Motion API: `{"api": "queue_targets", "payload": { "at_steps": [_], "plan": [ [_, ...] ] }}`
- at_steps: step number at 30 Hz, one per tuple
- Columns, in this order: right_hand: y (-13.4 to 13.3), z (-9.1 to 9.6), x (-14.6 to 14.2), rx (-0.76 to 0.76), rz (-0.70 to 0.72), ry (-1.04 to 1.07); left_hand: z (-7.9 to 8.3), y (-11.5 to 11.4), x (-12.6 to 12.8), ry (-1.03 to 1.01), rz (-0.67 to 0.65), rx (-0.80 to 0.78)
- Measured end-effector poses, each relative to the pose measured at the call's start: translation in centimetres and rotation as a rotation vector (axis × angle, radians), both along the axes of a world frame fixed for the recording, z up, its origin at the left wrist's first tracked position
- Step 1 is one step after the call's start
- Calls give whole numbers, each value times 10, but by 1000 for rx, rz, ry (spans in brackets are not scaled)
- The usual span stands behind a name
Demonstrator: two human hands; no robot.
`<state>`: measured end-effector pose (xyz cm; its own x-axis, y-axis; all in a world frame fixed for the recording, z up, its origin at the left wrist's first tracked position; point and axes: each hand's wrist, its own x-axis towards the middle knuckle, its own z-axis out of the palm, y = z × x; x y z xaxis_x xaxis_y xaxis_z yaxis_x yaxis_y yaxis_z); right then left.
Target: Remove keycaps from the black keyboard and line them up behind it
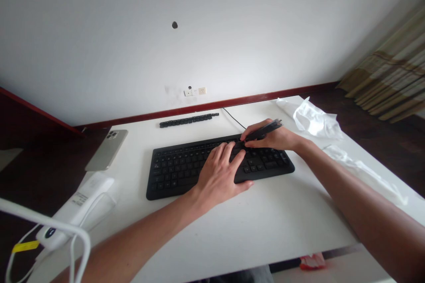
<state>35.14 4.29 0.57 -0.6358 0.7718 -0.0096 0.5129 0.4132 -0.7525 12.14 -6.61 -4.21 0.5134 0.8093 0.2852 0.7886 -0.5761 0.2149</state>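
Observation:
A black keyboard [186, 181] lies on the white table. My left hand [221, 168] rests on its middle-right part with the fingers spread, the thumb reaching past the front edge. At the keyboard's back right, my right hand [265, 137] grips a slim black tool [262, 131] whose greyish upper end points up and right. The tool's lower tip is close to the keys, near my left fingertips; its exact kind I cannot make out. Behind the keyboard, several loose black keycaps [189, 120] are lined up in rows. Both hands hide part of the keys.
A phone [108, 150] lies face down at the left, with a white power strip [76, 208] and cables in front of it. Crumpled clear plastic bags [315, 119] lie at the right. A black cord [234, 117] runs behind the keyboard toward the wall.

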Motion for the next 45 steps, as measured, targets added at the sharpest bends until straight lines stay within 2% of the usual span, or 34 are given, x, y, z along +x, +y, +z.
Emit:
{"api": "queue_targets", "payload": {
  "at_steps": [5,12,19,24,30,32,36,40,45],
  "plan": [
    [-2,-2,-2,17,-35,10,0,0,0,7,-1,6],
    [-3,-14,-9,164,-107,-1,0,0,0,19,3,1],
    [-5,-18,-13,168,-171,-4,-1,-1,0,25,4,10],
    [-5,-12,-12,142,-83,-36,-2,0,0,32,2,16],
    [-3,0,-5,-11,125,21,-2,0,0,35,-1,25],
    [-2,0,-4,-43,155,40,-3,0,0,32,-3,25],
    [0,-5,-3,-58,99,59,-4,0,0,31,-3,24],
    [-1,-12,-6,9,-21,28,-6,0,0,22,3,38],
    [-8,-13,-14,84,-91,-21,-7,0,0,31,2,53]
  ]
}}
